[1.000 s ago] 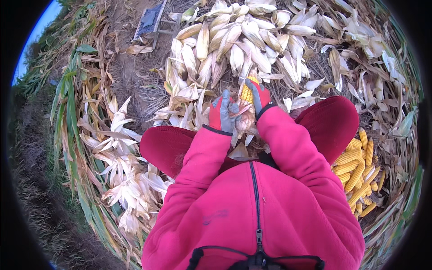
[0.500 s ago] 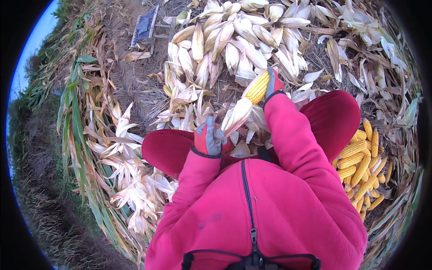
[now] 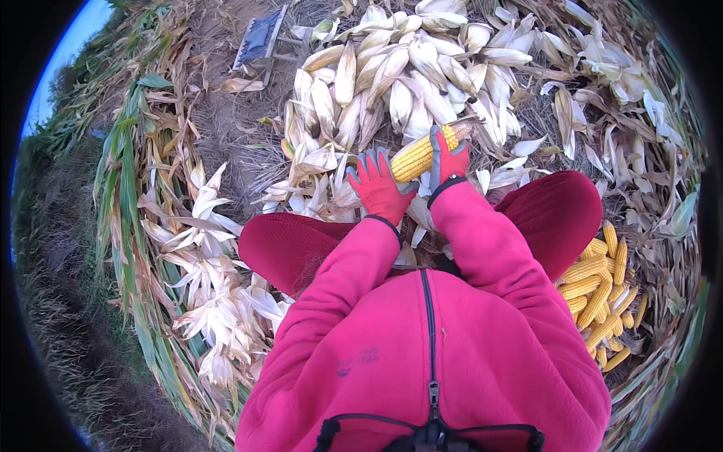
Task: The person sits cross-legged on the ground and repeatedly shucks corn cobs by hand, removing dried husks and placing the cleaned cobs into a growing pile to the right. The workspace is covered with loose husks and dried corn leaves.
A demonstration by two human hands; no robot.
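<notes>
An ear of corn with bare yellow kernels lies slanted between my two gloved hands, a dry tuft at its upper right tip. My right hand, in a red and grey glove, is closed round it near that tip. At the lower left end of the ear is my left hand, back up, its fingers spread; whether the palm touches the ear is hidden. Just beyond both hands lies a heap of unhusked corn ears in pale dry husks.
Husked yellow ears are piled beside my right knee. Loose pale husks lie by my left knee. A small stool with a dark seat stands at the far left. Dry stalks and leaves ring the spot.
The pale husk that hung from the ear's lower end no longer shows on it. My left hand has moved up and right to the ear, its fingers opening out. The ear lies more level.
</notes>
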